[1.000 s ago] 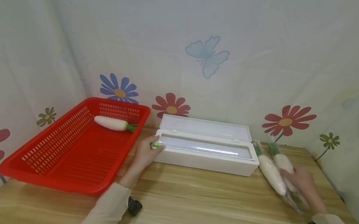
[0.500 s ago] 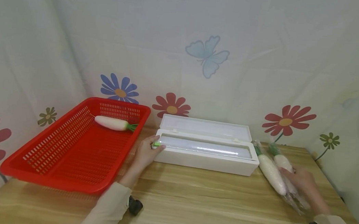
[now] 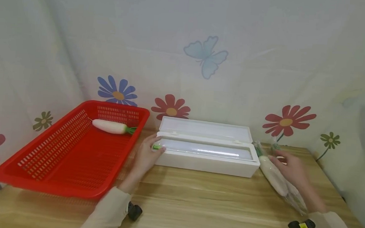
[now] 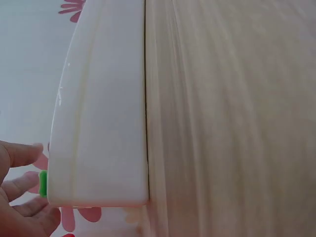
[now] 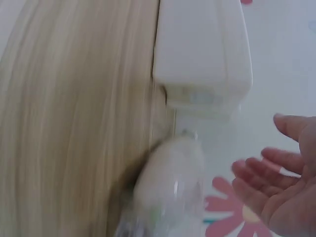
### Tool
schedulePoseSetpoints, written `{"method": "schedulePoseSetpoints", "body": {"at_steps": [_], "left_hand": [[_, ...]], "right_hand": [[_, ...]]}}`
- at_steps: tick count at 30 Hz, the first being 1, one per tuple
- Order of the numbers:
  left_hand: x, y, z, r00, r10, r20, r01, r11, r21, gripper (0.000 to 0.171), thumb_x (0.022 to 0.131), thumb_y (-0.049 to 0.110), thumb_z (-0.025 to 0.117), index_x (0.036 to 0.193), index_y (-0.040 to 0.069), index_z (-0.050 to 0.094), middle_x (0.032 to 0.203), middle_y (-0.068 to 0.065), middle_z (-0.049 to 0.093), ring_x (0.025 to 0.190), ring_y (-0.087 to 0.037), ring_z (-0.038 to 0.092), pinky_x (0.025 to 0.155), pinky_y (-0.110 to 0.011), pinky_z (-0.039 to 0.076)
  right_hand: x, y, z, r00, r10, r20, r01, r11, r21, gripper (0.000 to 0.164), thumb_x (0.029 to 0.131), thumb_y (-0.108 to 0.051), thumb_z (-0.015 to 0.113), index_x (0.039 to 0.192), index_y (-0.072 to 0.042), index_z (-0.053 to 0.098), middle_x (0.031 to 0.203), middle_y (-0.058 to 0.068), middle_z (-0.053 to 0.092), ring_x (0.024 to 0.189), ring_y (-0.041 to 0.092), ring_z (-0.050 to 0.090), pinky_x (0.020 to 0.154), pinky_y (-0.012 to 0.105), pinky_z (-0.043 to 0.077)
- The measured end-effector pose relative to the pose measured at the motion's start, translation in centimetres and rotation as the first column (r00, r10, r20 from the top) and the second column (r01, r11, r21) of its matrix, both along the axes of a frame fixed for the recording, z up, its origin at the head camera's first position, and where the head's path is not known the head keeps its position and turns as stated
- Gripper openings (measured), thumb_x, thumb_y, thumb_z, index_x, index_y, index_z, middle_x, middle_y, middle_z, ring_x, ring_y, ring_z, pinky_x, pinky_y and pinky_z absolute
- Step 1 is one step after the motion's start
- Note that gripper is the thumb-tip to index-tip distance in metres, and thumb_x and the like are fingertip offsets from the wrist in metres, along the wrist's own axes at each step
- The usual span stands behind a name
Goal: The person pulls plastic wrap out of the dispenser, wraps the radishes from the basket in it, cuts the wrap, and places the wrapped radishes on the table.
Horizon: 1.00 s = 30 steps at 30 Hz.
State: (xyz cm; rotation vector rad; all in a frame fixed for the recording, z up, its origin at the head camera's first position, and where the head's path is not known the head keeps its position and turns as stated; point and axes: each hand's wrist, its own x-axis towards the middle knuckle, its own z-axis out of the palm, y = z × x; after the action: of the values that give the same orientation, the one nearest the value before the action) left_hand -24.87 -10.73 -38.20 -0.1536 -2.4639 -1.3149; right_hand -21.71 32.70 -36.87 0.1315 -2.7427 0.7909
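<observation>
A long white cling film dispenser [image 3: 204, 163] stands at the middle of the table with its lid raised, a roll showing inside. My left hand [image 3: 147, 153] rests at its left end, fingers loosely spread around the green slider tab [image 4: 43, 183]. At the dispenser's right side lies a white radish [image 3: 273, 175] in clear plastic, its green tops toward the wall. A second wrapped radish is mostly hidden behind my right hand [image 3: 293, 169]. That hand is raised over the radishes; in the right wrist view its fingers are loosely bent, with nothing between them.
A red plastic basket [image 3: 68, 190] with slotted walls stands at the left, holding one unwrapped white radish [image 3: 109, 126] near its back. Behind the wooden table [image 3: 195, 205] hangs a white cloth backdrop [image 3: 234, 89] with printed flowers and a butterfly.
My right hand has let go of the wrapped radish, lifted and moved left toward the dispenser. My left hand has stayed at the dispenser's left end. The head view has shifted slightly.
</observation>
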Motion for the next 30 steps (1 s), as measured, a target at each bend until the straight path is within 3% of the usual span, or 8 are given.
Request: {"method": "schedulePoseSetpoints", "body": {"at_steps": [6,12,17,20,25,30], "left_hand": [[-0.1,-0.2,0.2,0.995,-0.1,-0.009,0.1,0.995,-0.004,0.04,0.079,0.014,0.071,0.117,0.004,0.061,0.124,-0.014,0.056,0.118,-0.029,0.048,0.099,-0.046,0.036],[-0.8,-0.2,0.0,0.992,-0.12,0.05,0.124,0.987,-0.103,0.038,0.08,0.02,0.07,0.116,0.01,0.063,0.122,-0.009,0.058,0.116,-0.027,0.049,0.097,-0.046,0.038],[-1.0,0.1,0.2,0.99,-0.124,0.07,0.135,0.975,-0.176,0.032,0.081,0.022,0.069,0.11,0.01,0.066,0.119,-0.01,0.059,0.112,-0.026,0.044,0.095,-0.048,0.037],[-1.1,0.3,0.3,0.991,-0.128,0.044,0.134,0.968,-0.212,0.024,0.081,0.021,0.069,0.102,0.009,0.069,0.11,-0.01,0.062,0.108,-0.026,0.043,0.092,-0.046,0.037],[-1.4,0.3,0.5,0.991,-0.132,0.001,0.128,0.956,-0.264,0.014,0.082,0.02,0.068,0.09,0.009,0.072,0.092,-0.009,0.063,0.1,-0.027,0.044,0.085,-0.043,0.039],[-1.6,0.4,0.5,0.994,-0.11,0.028,0.113,0.949,-0.296,0.015,0.082,0.022,0.067,0.088,0.009,0.072,0.09,-0.008,0.063,0.098,-0.025,0.044,0.082,-0.039,0.04]], "right_hand": [[-0.6,-2.9,0.0,0.98,0.16,-0.118,-0.167,0.985,-0.051,0.039,0.09,-0.02,0.057,0.117,0.009,0.055,0.11,0.028,0.058,0.097,0.04,0.057,0.079,0.049,0.048],[-1.4,-4.7,-0.5,0.948,0.272,-0.167,-0.278,0.961,-0.011,0.026,0.085,-0.012,0.064,0.104,0.005,0.065,0.101,0.02,0.063,0.095,0.035,0.057,0.08,0.05,0.048],[-1.8,-5.2,-0.5,0.946,0.289,-0.15,-0.284,0.957,0.053,0.02,0.082,-0.012,0.067,0.097,0.001,0.069,0.091,0.015,0.066,0.09,0.031,0.055,0.075,0.046,0.046],[-2.1,-5.4,-0.4,0.947,0.295,-0.131,-0.285,0.955,0.085,0.017,0.082,-0.012,0.067,0.093,0.0,0.07,0.087,0.011,0.067,0.084,0.028,0.056,0.071,0.039,0.045],[-2.4,-5.7,0.0,0.951,0.294,-0.098,-0.285,0.954,0.091,0.013,0.082,-0.012,0.067,0.085,-0.001,0.072,0.079,0.006,0.066,0.075,0.02,0.055,0.064,0.032,0.044],[-2.6,-5.8,-0.1,0.957,0.278,-0.085,-0.273,0.96,0.066,0.012,0.083,-0.011,0.066,0.081,-0.001,0.071,0.073,0.003,0.065,0.068,0.016,0.053,0.062,0.03,0.045]]}}
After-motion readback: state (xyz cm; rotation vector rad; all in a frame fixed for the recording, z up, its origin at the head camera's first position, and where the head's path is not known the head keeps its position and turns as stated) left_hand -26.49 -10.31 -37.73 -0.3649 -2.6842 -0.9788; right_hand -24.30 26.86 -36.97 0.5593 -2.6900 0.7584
